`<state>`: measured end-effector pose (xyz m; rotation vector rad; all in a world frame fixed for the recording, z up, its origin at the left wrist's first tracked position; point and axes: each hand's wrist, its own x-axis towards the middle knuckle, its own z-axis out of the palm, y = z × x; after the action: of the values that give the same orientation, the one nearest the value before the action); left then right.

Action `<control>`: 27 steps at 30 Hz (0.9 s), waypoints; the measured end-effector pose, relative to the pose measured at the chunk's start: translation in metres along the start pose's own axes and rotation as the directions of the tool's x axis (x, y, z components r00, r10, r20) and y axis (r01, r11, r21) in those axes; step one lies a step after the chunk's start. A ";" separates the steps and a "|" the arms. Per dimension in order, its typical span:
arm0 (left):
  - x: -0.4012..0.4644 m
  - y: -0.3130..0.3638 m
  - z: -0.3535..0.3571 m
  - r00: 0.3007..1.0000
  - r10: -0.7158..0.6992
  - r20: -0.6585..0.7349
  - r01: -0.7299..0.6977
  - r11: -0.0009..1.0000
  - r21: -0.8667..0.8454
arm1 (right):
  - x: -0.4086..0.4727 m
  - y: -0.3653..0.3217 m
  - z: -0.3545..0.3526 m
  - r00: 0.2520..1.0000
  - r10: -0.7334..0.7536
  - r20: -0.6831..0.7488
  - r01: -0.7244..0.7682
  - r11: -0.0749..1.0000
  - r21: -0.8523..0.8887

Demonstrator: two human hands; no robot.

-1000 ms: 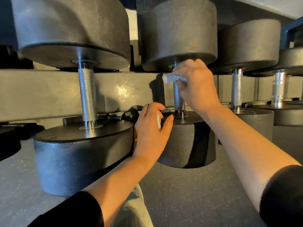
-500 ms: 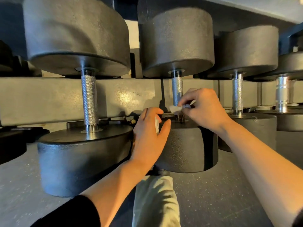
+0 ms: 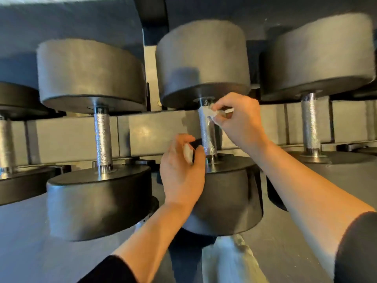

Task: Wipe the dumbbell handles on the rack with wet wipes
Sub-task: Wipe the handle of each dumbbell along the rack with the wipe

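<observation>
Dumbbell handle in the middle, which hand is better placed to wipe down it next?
The right hand. It pinches a wipe against the top of the middle handle. The left hand holds another wipe beside the handle's lower end.

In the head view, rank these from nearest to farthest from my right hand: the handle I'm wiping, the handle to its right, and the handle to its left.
From the right hand:
1. Wiped handle, middle, touched by the wipe.
2. Right handle, to the hand's right.
3. Left handle, beyond the left hand.
</observation>
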<state>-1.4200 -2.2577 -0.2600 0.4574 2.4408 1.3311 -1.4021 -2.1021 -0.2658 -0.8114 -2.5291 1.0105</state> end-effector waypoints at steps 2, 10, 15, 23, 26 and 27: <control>-0.002 0.000 0.002 0.999 0.020 -0.039 -0.018 0.999 0.040 | -0.007 0.006 -0.002 0.998 0.001 0.062 -0.003 0.999 0.037; -0.014 0.031 0.014 0.992 -0.006 -0.126 0.021 0.993 0.119 | -0.032 0.012 -0.015 0.865 0.001 0.502 -0.077 0.989 0.130; -0.014 0.036 0.025 0.982 -0.073 -0.172 0.112 0.966 0.232 | -0.016 0.031 -0.025 0.956 0.086 0.281 -0.099 0.995 0.033; -0.014 0.036 0.027 0.984 -0.066 -0.167 0.116 0.945 0.307 | 0.005 0.043 0.001 0.988 0.041 0.146 -0.056 0.993 0.100; -0.014 0.035 0.028 0.985 -0.054 -0.167 0.103 0.946 0.306 | 0.006 0.031 0.002 0.975 0.161 0.153 -0.212 0.881 0.424; -0.014 0.035 0.028 0.984 -0.051 -0.171 0.102 0.946 0.309 | 0.005 0.029 0.002 0.969 0.186 0.164 -0.244 0.830 0.501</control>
<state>-1.3913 -2.2246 -0.2431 0.3364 2.7909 0.9797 -1.3955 -2.0831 -0.2879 -0.8985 -2.0975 1.7546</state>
